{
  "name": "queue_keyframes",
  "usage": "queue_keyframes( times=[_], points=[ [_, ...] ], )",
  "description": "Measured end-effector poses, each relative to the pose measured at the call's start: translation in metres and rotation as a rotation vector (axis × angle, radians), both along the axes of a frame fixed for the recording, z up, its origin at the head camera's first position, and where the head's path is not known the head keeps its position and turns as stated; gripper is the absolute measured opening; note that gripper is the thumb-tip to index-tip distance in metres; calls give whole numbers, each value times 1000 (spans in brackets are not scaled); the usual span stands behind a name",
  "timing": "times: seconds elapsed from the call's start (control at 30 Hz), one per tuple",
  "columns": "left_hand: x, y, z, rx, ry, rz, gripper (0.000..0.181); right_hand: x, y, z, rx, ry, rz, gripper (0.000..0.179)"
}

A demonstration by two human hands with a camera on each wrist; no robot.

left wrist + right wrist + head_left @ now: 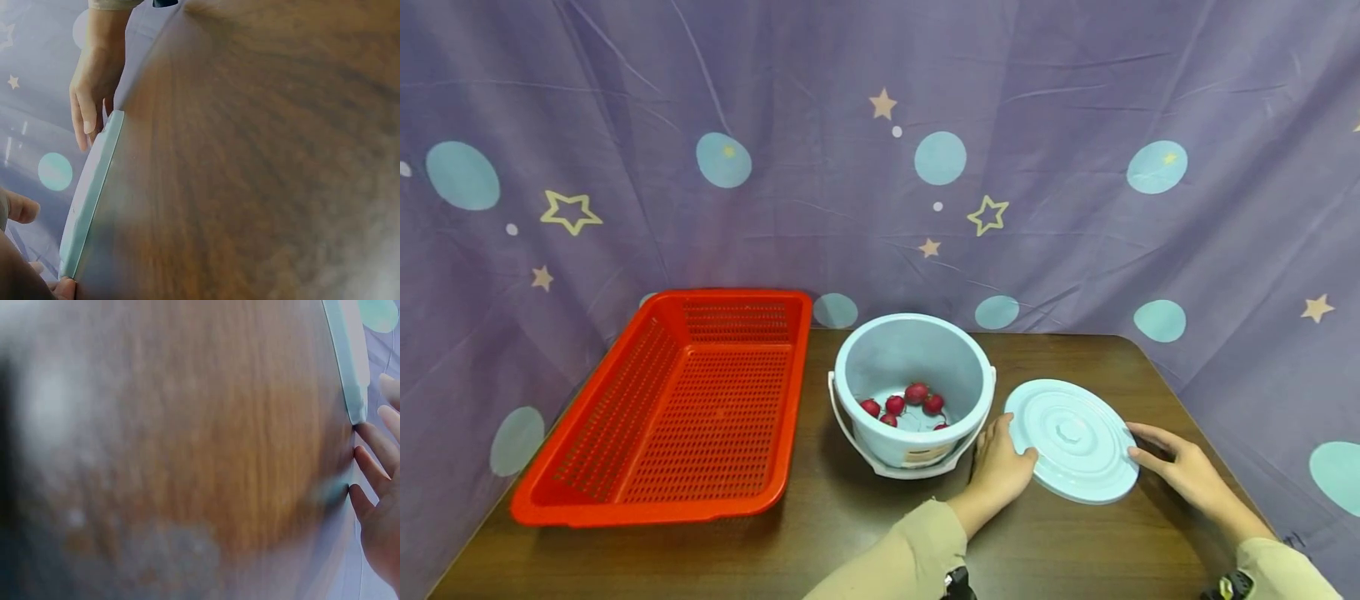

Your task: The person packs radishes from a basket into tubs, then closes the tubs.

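Note:
A pale blue round lid point(1086, 462) lies on the table at the right, its ringed face up. Beside its left edge is my left hand point(1003, 461), between the lid and the bucket; in the left wrist view a fingertip point(65, 289) meets the rim while the thumb stands apart. My right hand point(1187, 471) is at the opposite edge, fingers extended, one fingertip by the rim point(356, 415) in the right wrist view. The light blue bucket point(917, 329) stands uncovered to the left, with several red radishes point(916, 393) on its bottom.
A large red slotted basket point(700, 508) stands on the left of the brown wooden table point(865, 533). The bucket's white handle point(917, 472) hangs down at its front. Behind the table hangs a purple curtain point(820, 167) with stars and dots.

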State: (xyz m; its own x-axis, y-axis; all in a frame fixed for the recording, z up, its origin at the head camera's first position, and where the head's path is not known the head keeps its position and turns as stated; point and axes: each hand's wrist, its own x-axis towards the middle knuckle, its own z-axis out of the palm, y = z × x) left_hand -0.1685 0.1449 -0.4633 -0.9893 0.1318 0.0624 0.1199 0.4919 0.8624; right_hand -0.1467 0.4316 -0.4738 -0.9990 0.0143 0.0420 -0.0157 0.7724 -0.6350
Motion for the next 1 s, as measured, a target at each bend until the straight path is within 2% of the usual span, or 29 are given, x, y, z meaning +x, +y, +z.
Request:
queue_keyframes(
  times=[0.23, 0.43, 0.6, 0.73, 0.9, 1.0],
  points=[
    [0, 3, 1, 32, 0, 25, 46, 1, -7, 1, -25, 4, -41, 62],
    [1, 4, -2, 67, 9, 49, 50, 4, -13, -1, -80, -2, -69, 62],
    [0, 3, -6, 213, 30, -5, 55, 7, -15, -1, -112, 17, -86, 62],
    [-2, 2, -12, 309, 28, -43, 58, 8, -18, -1, -127, 78, -113, 60],
    [-1, 2, -18, 377, 25, -24, 61, 8, -24, -2, -215, 189, -155, 55],
    [0, 2, -18, 411, 24, -7, 66, 8, -26, -2, -284, 223, -199, 50]
  ],
)
